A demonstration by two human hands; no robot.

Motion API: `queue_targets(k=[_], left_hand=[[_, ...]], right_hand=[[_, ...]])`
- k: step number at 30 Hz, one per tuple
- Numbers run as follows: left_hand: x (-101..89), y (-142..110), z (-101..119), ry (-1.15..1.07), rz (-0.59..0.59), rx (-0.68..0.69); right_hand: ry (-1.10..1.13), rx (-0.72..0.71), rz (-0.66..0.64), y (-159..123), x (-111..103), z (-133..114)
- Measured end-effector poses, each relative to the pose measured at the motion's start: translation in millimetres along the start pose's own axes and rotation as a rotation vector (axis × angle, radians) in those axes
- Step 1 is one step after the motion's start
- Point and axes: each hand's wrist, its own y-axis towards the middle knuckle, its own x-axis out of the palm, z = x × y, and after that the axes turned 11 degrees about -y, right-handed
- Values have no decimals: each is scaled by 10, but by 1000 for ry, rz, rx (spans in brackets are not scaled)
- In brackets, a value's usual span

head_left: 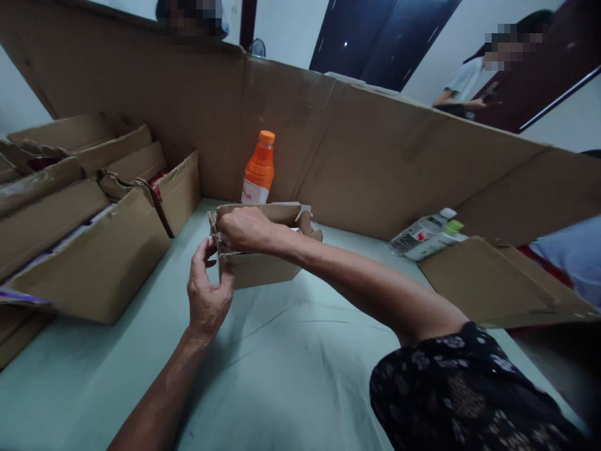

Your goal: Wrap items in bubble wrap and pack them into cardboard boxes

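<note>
A small open cardboard box (263, 266) sits in the middle of the pale green table cover (291, 369). My left hand (206, 294) pinches the box's near left corner, fingers curled against the cardboard. My right hand (244, 228) reaches over the top and is closed on the box's left rim, its fingertips hidden inside. An orange bottle (259, 169) with an orange cap stands upright just behind the box.
Several open cardboard boxes (94, 250) stand in a row at the left. A tall cardboard wall (375, 163) runs along the back. A clear plastic bottle (425, 233) lies at the right beside a flat cardboard sheet (493, 282). Two other people are behind the wall.
</note>
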Motion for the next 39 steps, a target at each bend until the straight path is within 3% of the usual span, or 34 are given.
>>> queue_targets(k=[4,7,9,11,13,15,18,20,22,26,29,31,34,36,39], left_hand=[[-64,6,28,-47,18,-114],[-183,-3,50,-49,18,-208],[-272,-33,50,-29,-13,-254],[-338,-81,23,-11,-64,-300],[-359,-126,-35,-19,-111,-357],[-330,-140,-112,-57,-140,-409],[-197,-85,-194,-110,-163,-418],[-49,-49,-179,-107,-160,-381],[139,-84,-95,-103,-151,-359],[446,-432,181,-191,-279,-422],[349,-712,313,-206,-367,-483],[144,-753,328,-164,-290,-500],[-84,-635,330,-124,-126,-433],[-76,-594,359,-131,-109,-405],[88,-730,433,-187,-231,-449]], right_hand=[[1,106,314,-598,-2,272],[166,294,686,-1372,266,513],[284,503,760,-1848,584,644],[438,650,706,-2146,933,715],[599,699,585,-2198,1224,714],[748,661,459,-2033,1388,671],[881,575,362,-1669,1401,621],[904,561,353,-1592,1350,623],[905,599,370,-1756,1337,633],[853,810,441,-2531,1434,548],[763,895,514,-2886,1470,309],[761,788,518,-2834,1427,136],[791,616,495,-2543,1300,37],[789,629,504,-2443,1238,82],[744,746,519,-2626,1240,191]])
